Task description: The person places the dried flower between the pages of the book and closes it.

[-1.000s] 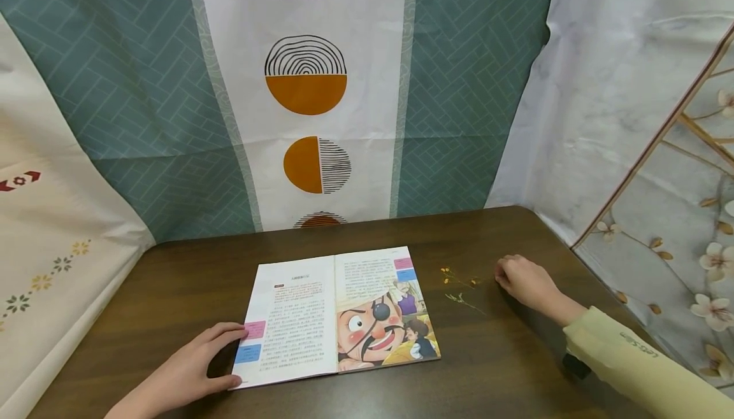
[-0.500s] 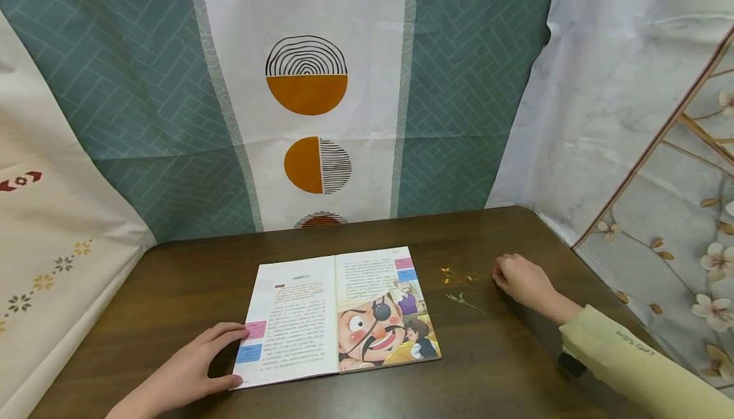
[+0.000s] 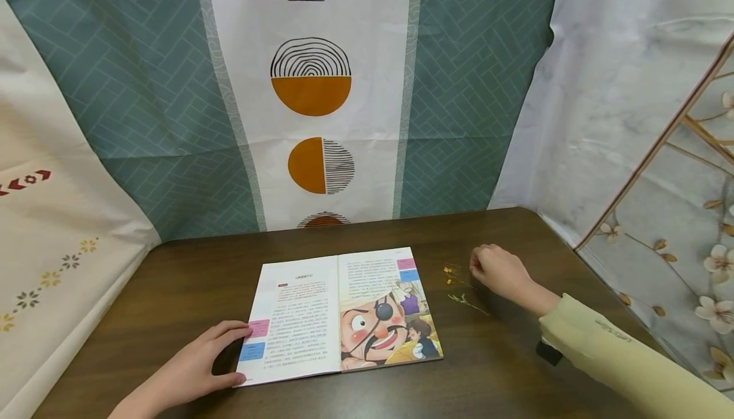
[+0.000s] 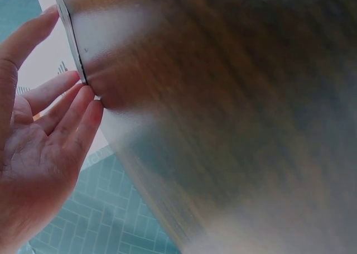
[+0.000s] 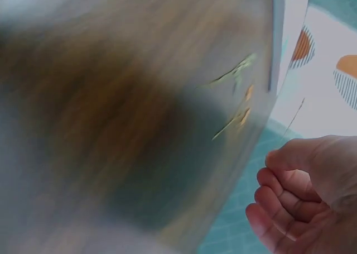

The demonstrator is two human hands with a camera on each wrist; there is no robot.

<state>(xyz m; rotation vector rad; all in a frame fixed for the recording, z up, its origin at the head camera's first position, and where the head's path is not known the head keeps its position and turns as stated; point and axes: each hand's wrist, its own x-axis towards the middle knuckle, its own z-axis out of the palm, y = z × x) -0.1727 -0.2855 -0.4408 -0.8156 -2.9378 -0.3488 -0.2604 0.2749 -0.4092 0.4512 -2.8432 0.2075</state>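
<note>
An open illustrated book (image 3: pixel 301 323) lies flat on the table, a one-eyed cartoon pirate on its right page. My left hand (image 3: pixel 192 365) rests at its left edge, fingers fairly straight, with thumb and fingertips touching the page border. To the right, my right hand (image 3: pixel 501 272) is above the table with curled fingers. In the right wrist view, thumb and forefinger pinch a thin dried sprig (image 5: pixel 295 118), which points away toward the book's side. Near this hand lie a sprig with small yellow flowers (image 3: pixel 449 281) and a green sprig (image 3: pixel 469 304).
The brown wooden table (image 3: pixel 390 400) ends at a patterned teal-and-white curtain (image 3: pixel 459 88). Light cloths hang at the left and right sides. A dark device (image 3: pixel 548 352) sits under the right sleeve.
My right hand has moved left toward the book, with the thin sprig in its fingers. The left hand stays at the book's edge. The head view has shifted slightly.
</note>
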